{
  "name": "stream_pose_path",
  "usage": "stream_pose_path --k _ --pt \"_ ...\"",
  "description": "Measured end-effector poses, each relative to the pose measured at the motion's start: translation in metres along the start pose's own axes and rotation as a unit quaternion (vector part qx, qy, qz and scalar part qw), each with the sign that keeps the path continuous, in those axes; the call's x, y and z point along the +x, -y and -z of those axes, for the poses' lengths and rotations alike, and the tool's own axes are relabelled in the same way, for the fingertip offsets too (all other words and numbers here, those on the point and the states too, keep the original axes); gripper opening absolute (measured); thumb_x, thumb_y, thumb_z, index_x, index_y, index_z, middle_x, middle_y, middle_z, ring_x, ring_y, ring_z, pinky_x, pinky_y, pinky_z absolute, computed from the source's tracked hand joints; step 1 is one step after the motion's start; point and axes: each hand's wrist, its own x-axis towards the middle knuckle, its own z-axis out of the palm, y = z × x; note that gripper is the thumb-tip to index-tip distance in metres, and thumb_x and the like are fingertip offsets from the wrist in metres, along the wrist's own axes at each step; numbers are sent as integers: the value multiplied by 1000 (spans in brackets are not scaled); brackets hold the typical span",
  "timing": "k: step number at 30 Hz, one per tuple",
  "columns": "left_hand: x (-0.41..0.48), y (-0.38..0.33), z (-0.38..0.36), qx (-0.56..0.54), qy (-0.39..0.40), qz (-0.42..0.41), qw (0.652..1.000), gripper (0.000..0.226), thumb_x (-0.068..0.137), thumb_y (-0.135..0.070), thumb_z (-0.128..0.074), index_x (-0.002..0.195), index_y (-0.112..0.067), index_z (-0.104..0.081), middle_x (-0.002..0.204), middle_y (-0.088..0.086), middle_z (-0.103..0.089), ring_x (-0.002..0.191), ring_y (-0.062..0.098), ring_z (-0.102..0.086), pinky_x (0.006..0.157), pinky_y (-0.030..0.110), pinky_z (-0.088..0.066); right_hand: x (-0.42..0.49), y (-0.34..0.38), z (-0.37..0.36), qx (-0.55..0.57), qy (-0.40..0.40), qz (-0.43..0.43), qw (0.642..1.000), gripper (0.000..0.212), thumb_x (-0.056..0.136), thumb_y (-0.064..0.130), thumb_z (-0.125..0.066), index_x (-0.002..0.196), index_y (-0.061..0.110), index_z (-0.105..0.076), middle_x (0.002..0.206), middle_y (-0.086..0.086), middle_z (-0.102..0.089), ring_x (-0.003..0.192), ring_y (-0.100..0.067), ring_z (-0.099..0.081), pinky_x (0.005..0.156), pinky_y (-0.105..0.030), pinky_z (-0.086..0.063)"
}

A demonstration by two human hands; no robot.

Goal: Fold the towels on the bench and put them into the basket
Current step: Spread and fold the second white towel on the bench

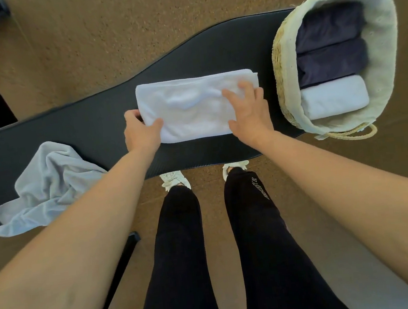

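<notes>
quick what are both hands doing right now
Left hand: holding, thumb over the left end of the white towel.
Right hand: open, fingers spread and pressing on the towel's right end.

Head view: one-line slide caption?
Left hand grips, right hand presses a white towel on the bench; crumpled towel at left, basket of folded towels at right.

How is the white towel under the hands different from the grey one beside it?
The white towel is folded into a flat rectangle; the grey towel lies crumpled. The left hand grips the white towel and the right hand presses on it; nothing touches the grey towel. Both lie on the bench, outside the basket.
</notes>
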Motion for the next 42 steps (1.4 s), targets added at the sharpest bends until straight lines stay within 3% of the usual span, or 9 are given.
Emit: stream_pose_path --k 5,11,28,31,34,35,38,40,42 --pt "-9 15 8 3 39 57 998 22 89 -28 -70 106 -17 -60 97 -4 -63 94 23 -65 88 46 -60 -9 17 -3 -65 -10 81 995 77 83 17 -76 148 28 -37 155 -11 -32 138 -35 -34 115 -48 -32" --pt "-20 34 16 -81 45 98 991 23 94 -23 -66 112 -10 -60 111 7 -66 100 27 -66 88 45 -59 -1 39 -23 -157 45 175 971 104 84 56 -74 161 36 -8 171 -4 -5 152 -39 -17 119 -62 -20" --pt "-22 30 47 -176 49 37 982 17 96 -17 -67 109 -12 -58 106 2 -61 91 15 -60 66 21 -47 32 80 -7 -206 111 133 963 149 57 63 -88 158 35 18 154 -11 -19 134 -39 -31 97 -58 -42" --pt "-31 21 53 -187 77 10 979 15 95 -16 -68 105 -14 -57 102 -1 -61 89 12 -61 63 19 -48 28 77 -2 -134 82 131 979 140 61 63 -87 161 33 7 151 -12 -23 131 -35 -34 97 -50 -43" --pt "-46 8 52 -181 108 -56 976 17 92 -15 -71 92 -19 -54 93 -3 -59 81 9 -59 60 16 -47 9 72 -2 112 36 89 989 101 77 44 -83 158 29 -25 141 -4 -40 122 -18 -46 91 -30 -49" --pt "-52 3 50 -169 117 -82 975 21 91 -16 -72 88 -22 -52 89 -4 -57 77 8 -56 61 16 -46 1 72 0 237 51 51 969 84 83 39 -80 154 27 -37 134 -1 -49 113 -14 -54 88 -27 -52" --pt "-70 -12 35 -134 151 -149 968 28 89 -19 -76 84 -27 -50 82 -7 -51 69 3 -47 62 15 -41 -23 74 12 520 152 -55 839 53 94 45 -68 139 21 -56 121 0 -69 104 -18 -70 88 -35 -61" --pt "-82 -23 22 -121 194 -180 957 23 88 -19 -77 91 -27 -56 83 -10 -52 67 -1 -49 61 9 -41 -33 73 18 551 151 -47 819 43 97 43 -66 134 24 -58 122 0 -70 109 -17 -70 89 -37 -62" --pt "-87 -30 10 -111 249 -190 943 26 88 -18 -76 111 -23 -64 93 -7 -59 77 2 -56 67 11 -45 -37 68 20 541 102 -45 834 30 96 30 -69 125 30 -59 116 4 -70 107 -16 -70 87 -37 -63"
